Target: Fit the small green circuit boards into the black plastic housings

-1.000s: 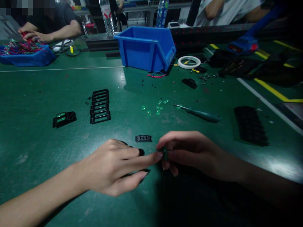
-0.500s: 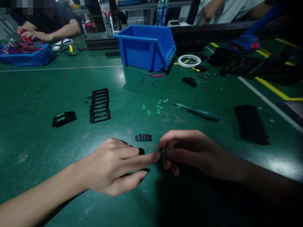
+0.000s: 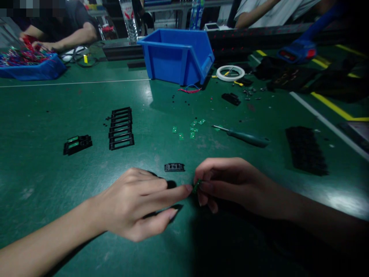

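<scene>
**Your right hand [image 3: 230, 186] has a small green circuit board [image 3: 197, 186] in a fingertip pinch**

So your right hand is mostly closed, holding the board between thumb and fingertips above the counter [image 3: 69, 184], lower fingers curled underneath. Your left hand [image 3: 138, 204] is half open, back facing up, index finger stretched to the board's edge (can't tell if it's touching), thumb apart below. I don't see anything gripped in that one.

Counter's dark green and smooth, glare over on the right. Just beyond your hands sits a small black slotted plastic part [image 3: 174, 167], then some loose green circuit boards [image 3: 192, 130] near a dark-green-handled screwdriver [image 3: 248, 138]. Black ladder-shaped plastic frame [image 3: 121, 129] off to the left. Further back there's a big blue plastic bin [image 3: 167, 61], and far left, another person [image 3: 77, 38] is at a shallow blue tray [image 3: 43, 72] of coloured wires [image 3: 23, 57].
</scene>
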The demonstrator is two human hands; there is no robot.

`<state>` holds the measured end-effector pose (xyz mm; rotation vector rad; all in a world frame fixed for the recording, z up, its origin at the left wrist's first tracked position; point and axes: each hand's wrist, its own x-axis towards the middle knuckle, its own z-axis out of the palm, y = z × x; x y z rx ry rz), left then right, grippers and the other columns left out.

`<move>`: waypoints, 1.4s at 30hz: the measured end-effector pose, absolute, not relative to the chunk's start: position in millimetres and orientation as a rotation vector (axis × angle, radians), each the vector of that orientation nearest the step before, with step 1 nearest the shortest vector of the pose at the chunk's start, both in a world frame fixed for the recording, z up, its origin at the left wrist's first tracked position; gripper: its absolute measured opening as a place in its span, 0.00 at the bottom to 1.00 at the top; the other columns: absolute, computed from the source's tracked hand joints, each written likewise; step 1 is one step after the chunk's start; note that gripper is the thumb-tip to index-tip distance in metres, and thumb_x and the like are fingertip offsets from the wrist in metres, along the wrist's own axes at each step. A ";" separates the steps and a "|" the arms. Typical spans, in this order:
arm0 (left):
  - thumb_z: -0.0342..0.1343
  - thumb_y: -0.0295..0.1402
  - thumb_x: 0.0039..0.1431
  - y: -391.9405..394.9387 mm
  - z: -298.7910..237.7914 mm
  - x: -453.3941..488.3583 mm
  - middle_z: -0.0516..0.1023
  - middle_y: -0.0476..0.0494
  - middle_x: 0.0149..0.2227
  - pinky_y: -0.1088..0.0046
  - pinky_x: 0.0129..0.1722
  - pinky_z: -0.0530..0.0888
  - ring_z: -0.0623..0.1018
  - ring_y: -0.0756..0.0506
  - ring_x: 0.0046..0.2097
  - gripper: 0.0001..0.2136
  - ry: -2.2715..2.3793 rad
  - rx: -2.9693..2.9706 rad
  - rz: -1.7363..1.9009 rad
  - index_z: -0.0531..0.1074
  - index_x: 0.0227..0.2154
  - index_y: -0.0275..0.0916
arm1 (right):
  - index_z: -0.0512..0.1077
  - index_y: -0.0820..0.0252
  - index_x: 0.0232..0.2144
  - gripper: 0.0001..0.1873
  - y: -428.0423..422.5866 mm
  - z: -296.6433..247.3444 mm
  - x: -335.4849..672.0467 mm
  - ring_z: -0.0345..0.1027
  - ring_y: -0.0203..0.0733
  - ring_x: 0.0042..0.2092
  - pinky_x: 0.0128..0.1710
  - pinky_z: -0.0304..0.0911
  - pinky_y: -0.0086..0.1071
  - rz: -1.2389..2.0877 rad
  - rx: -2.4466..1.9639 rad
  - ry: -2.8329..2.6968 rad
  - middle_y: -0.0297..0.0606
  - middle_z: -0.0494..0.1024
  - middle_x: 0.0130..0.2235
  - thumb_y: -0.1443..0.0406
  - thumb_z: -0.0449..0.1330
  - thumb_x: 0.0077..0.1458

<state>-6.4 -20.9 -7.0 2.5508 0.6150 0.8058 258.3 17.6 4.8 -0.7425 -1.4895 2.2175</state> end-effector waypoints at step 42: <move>0.54 0.28 0.63 -20.9 -4.8 -6.3 0.78 0.38 0.41 0.70 0.27 0.76 0.79 0.47 0.33 0.20 0.567 2.683 0.812 0.70 0.57 0.30 | 0.73 0.65 0.38 0.05 16.4 6.7 257.9 0.72 0.29 0.31 0.33 0.68 0.23 2.239 -0.763 -1.462 0.35 0.78 0.32 0.66 0.63 0.64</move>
